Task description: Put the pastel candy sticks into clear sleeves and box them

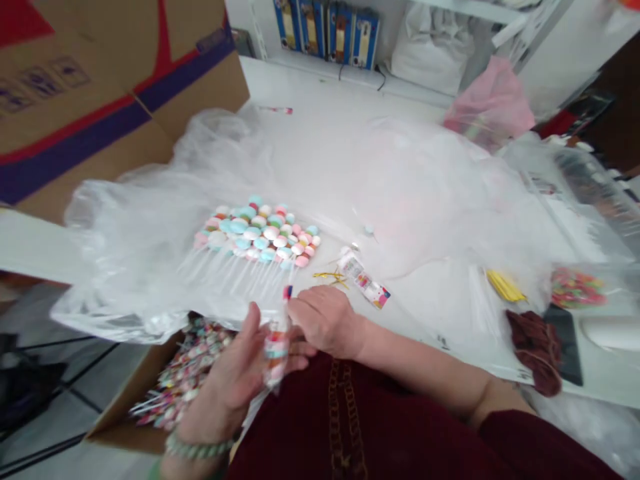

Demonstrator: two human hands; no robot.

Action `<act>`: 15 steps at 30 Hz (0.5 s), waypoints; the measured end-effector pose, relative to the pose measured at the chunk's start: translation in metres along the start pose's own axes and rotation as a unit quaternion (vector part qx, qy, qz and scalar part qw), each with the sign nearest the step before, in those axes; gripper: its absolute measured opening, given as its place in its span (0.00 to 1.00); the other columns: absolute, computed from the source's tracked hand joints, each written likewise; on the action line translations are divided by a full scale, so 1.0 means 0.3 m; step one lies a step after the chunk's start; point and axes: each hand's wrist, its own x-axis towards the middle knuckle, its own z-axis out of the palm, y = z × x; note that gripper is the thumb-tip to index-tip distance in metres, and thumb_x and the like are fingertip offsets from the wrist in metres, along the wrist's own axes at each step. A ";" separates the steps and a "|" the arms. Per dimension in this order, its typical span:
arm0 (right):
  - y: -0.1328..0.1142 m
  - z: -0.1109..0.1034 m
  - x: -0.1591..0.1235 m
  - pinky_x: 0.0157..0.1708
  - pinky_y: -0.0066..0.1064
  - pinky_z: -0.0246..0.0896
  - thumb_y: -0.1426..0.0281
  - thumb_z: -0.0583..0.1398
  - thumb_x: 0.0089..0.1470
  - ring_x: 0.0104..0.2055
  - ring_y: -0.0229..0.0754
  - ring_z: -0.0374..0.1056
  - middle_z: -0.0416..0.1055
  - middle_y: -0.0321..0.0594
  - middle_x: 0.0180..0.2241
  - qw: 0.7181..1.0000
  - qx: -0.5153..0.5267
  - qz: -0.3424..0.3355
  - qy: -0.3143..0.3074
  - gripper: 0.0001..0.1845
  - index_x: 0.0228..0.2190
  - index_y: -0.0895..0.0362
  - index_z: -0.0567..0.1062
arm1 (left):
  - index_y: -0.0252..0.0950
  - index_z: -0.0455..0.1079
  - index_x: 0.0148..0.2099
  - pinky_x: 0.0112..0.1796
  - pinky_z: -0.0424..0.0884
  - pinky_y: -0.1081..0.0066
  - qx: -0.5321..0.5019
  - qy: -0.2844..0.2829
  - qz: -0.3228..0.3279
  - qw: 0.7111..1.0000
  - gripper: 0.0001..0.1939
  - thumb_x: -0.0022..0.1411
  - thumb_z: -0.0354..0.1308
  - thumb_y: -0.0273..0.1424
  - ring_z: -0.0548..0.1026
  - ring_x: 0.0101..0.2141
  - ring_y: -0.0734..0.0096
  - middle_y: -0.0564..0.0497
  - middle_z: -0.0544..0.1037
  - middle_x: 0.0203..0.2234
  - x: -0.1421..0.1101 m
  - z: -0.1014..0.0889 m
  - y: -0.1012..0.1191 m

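My left hand (235, 373), with a green bead bracelet at its wrist, cradles a small clear packet of layered pastel candy (276, 350). Its thumb points up and its fingers reach out behind the packet. Curled tightly at the packet's upper end is my right hand (325, 320); its fingertips are partly hidden. Just beyond, on the white table, lies a cluster of pastel candy lollipops (260, 233) with their white sticks towards me. Gold twist ties (331, 276) and a printed wrapper (364, 277) lie beyond my right hand.
Below the table edge at left stands an open carton (120, 413) of wrapped candies. A large cardboard box (100, 87) stands at back left. Clear plastic sheeting (130, 227) covers much of the table (310, 127). At right are yellow ties (506, 285), a brown cloth (535, 350) and a dark tablet-like object (565, 343).
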 end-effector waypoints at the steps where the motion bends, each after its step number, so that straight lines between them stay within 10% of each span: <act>1: 0.016 0.006 -0.011 0.28 0.24 0.61 0.68 0.59 0.49 0.28 0.35 0.62 0.64 0.32 0.21 1.000 -0.003 0.000 -0.017 0.10 0.19 0.55 0.69 | 0.33 0.71 0.33 0.21 0.63 0.68 -0.030 -0.068 -0.043 0.996 0.41 0.50 0.37 0.66 0.67 0.18 0.68 0.44 0.72 0.19 -0.013 -0.007 -0.012; 6: 0.079 0.051 -0.024 0.21 0.25 0.51 0.68 0.56 0.49 0.20 0.33 0.53 0.58 0.30 0.18 0.974 0.108 0.170 -0.103 0.07 0.22 0.55 0.63 | 0.35 0.74 0.34 0.23 0.60 0.75 0.058 -0.036 0.057 0.996 0.19 0.51 0.61 0.47 0.65 0.21 0.74 0.51 0.72 0.22 -0.080 -0.070 -0.011; 10: 0.079 0.080 -0.019 0.16 0.23 0.41 0.59 0.56 0.49 0.15 0.29 0.43 0.54 0.27 0.16 0.837 0.295 0.327 -0.325 0.13 0.24 0.55 0.64 | 0.36 0.76 0.31 0.30 0.63 0.75 0.199 -0.028 0.098 0.975 0.13 0.45 0.66 0.39 0.69 0.29 0.68 0.52 0.75 0.25 -0.128 -0.145 0.026; 15: 0.047 0.086 -0.043 0.25 0.26 0.52 0.69 0.56 0.52 0.24 0.35 0.61 0.66 0.33 0.21 0.944 -0.105 0.168 -0.264 0.07 0.23 0.56 0.69 | 0.36 0.75 0.30 0.28 0.61 0.76 0.315 -0.079 0.016 0.946 0.15 0.50 0.61 0.43 0.67 0.26 0.70 0.54 0.70 0.20 -0.169 -0.269 -0.048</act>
